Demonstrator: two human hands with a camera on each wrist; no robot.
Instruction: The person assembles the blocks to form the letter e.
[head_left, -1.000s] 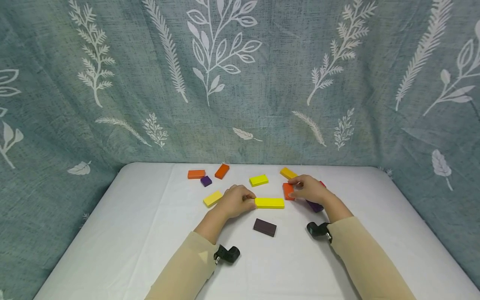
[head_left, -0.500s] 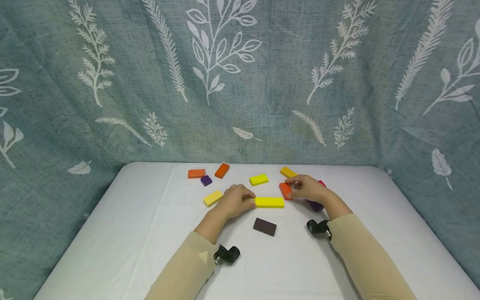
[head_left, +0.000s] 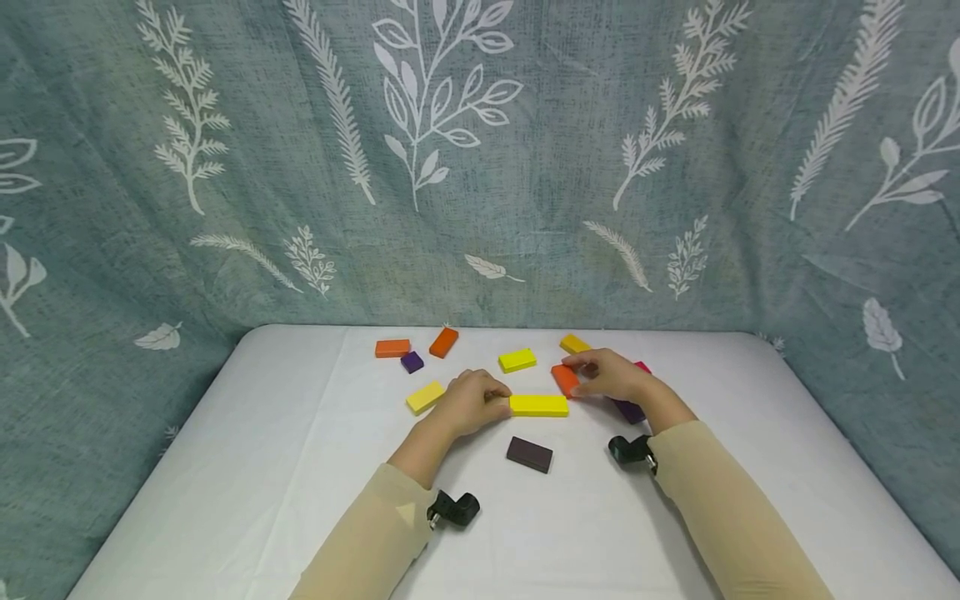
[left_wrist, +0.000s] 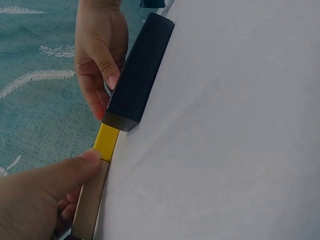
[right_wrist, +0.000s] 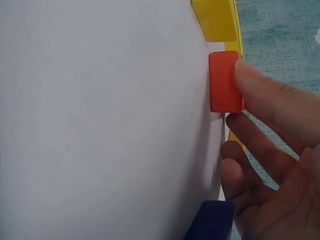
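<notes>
In the head view my left hand (head_left: 472,402) is at the left end of a long yellow block (head_left: 538,406). The left wrist view shows my thumb at the join between this yellow block (left_wrist: 106,142) and a tan block (left_wrist: 91,202), with my fingers curled behind the tan one. That tan block is hidden under my hand in the head view. My right hand (head_left: 617,375) pinches an orange-red block (right_wrist: 225,82) between thumb and index finger, just behind the yellow block's right end. A dark brown block (head_left: 530,455) lies in front of the yellow one.
Around my right hand lie a purple block (head_left: 628,412), a red block (head_left: 642,367) and an amber block (head_left: 574,343). Farther back are another yellow block (head_left: 517,360), two orange blocks (head_left: 393,348) and a small purple block (head_left: 412,362). A pale yellow block (head_left: 424,397) sits left of my left hand.
My right hand has slid the orange-red block a little to the left, and the block has turned slightly. My left hand and the long yellow block have stayed put.
</notes>
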